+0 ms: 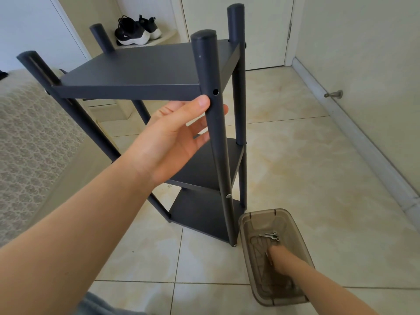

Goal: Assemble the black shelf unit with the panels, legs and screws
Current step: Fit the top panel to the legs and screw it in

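Observation:
The black shelf unit stands upright on the tiled floor, with a top panel (145, 67), two lower panels and four round legs. My left hand (168, 137) grips the near front leg (216, 133) just below the top panel, thumb in front and fingers behind. An empty screw hole (215, 91) shows on that leg beside the top panel. Lower on the same leg sits a silver screw head (228, 195). My right hand (280, 258) reaches down into a brown see-through box (247, 226) on the floor. Its fingertips are blurred, near loose silver screws (271, 235).
A bed with a patterned cover (27, 137) fills the left side, close to the shelf's left legs. Black and white shoes (136, 30) sit on a ledge behind. A wall with a door stop (334, 94) runs along the right. Tiled floor lies between.

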